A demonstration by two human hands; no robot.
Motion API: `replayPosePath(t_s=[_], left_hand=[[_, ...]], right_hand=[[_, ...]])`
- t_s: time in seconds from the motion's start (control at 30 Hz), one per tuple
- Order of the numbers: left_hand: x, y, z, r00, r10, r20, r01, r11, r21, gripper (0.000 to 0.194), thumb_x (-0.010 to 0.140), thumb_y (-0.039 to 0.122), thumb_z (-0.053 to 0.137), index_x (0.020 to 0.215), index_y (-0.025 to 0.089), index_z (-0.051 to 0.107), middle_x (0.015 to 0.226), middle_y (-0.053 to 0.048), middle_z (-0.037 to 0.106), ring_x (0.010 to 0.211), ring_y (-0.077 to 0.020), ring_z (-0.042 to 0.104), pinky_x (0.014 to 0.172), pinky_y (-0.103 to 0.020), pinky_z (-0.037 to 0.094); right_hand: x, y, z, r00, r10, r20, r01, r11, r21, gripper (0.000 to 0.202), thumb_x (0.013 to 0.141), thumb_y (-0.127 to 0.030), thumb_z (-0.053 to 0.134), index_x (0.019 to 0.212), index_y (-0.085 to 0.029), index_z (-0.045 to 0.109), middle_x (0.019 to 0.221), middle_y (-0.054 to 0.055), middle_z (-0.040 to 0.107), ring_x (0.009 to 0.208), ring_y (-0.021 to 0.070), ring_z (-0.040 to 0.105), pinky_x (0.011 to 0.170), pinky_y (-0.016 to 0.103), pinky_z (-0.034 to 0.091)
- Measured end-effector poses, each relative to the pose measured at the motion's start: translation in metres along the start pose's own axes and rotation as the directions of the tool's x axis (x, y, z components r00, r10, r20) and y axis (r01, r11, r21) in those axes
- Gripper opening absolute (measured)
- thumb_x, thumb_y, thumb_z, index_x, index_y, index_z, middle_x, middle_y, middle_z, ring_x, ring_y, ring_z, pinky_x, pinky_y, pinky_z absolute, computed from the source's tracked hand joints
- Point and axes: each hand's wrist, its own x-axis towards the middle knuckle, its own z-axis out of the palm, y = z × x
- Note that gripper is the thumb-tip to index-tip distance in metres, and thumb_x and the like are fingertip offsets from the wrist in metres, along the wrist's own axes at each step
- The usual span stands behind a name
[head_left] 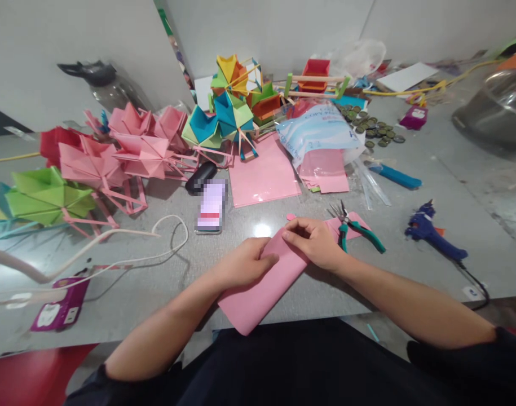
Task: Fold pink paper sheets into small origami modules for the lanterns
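A folded pink sheet of paper [258, 296] lies slantwise at the table's front edge, its lower corner reaching past the edge. My left hand [247, 262] is closed on its left side, thumb on top and the other fingers mostly hidden. At the paper's upper end, my right hand [314, 242] pinches the edge between thumb and fingers. Just right of that hand, green-handled pliers [354, 228] lie spread apart over a smaller pink paper piece [361, 221]. A small pink scrap [290, 217] sits beyond my right fingers.
Pink paper models [95, 158] crowd the left, with a phone [211, 206] nearer. A pink sheet stack [261, 175] and a plastic paper bag [319, 129] stand ahead. A blue glue gun [435, 231] lies right. A white cable [151, 256] loops left beside a purple box [65, 304].
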Motion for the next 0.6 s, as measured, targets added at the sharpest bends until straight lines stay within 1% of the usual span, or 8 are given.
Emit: replayPosePath(t_s=[0.1,0.17,0.23,0.37,0.5,0.6], left_hand=[[0.001,-0.003,-0.002,0.995,0.017,-0.103,-0.018,1.0,-0.008,0.02,0.097,0.035,0.055,0.084,0.02,0.059,0.083,-0.001,0.066,0.075,-0.0176,0.058,0.067,-0.03,0.043],[0.001,-0.005,-0.004,0.986,0.009,-0.164,-0.011,1.0,-0.009,0.022,0.098,0.037,0.056,0.085,0.019,0.06,0.083,-0.002,0.065,0.075,-0.0176,0.057,0.068,-0.03,0.043],[0.0,-0.007,-0.006,0.977,-0.002,-0.213,-0.003,1.0,-0.02,0.024,0.098,0.04,0.056,0.088,0.019,0.061,0.082,-0.002,0.064,0.074,-0.0174,0.056,0.067,-0.03,0.042],[0.0,-0.011,-0.006,0.962,-0.022,-0.273,0.009,0.999,-0.049,0.027,0.1,0.042,0.057,0.091,0.018,0.064,0.081,-0.001,0.063,0.072,-0.0165,0.054,0.066,-0.029,0.041],[0.001,-0.013,-0.007,0.955,-0.028,-0.295,0.007,0.997,-0.074,0.027,0.1,0.042,0.058,0.094,0.017,0.067,0.085,-0.003,0.067,0.075,-0.0175,0.058,0.069,-0.03,0.045],[0.0,-0.013,-0.007,0.951,-0.034,-0.306,0.004,0.995,-0.098,0.028,0.099,0.042,0.059,0.096,0.016,0.068,0.086,-0.004,0.068,0.076,-0.018,0.058,0.069,-0.03,0.046]], right_hand=[[0.002,0.0,-0.004,0.999,0.032,0.021,-0.032,0.999,0.018,0.034,0.088,-0.053,0.076,0.076,-0.023,0.067,0.075,0.002,0.064,0.072,0.0187,0.056,0.071,0.036,0.047],[0.004,0.001,-0.007,0.998,0.046,0.034,-0.047,0.998,0.04,0.039,0.087,-0.054,0.076,0.07,-0.023,0.062,0.068,-0.001,0.056,0.067,0.0167,0.05,0.068,0.035,0.042],[0.005,0.001,-0.009,0.998,0.055,0.03,-0.057,0.997,0.056,0.042,0.087,-0.056,0.076,0.068,-0.023,0.059,0.065,-0.002,0.052,0.064,0.0157,0.046,0.066,0.035,0.039],[0.007,-0.002,-0.012,0.998,0.067,0.01,-0.068,0.996,0.052,0.043,0.087,-0.059,0.074,0.068,-0.023,0.06,0.064,-0.002,0.053,0.065,0.0164,0.047,0.065,0.034,0.038],[0.007,-0.006,-0.017,0.999,0.037,0.015,-0.038,0.999,0.015,0.043,0.089,-0.058,0.073,0.067,-0.024,0.057,0.066,-0.002,0.052,0.065,0.0166,0.047,0.066,0.034,0.04],[0.009,-0.006,-0.02,0.999,0.011,0.032,-0.01,0.999,-0.035,0.042,0.091,-0.057,0.071,0.069,-0.024,0.058,0.067,-0.001,0.055,0.066,0.0175,0.05,0.067,0.034,0.042]])
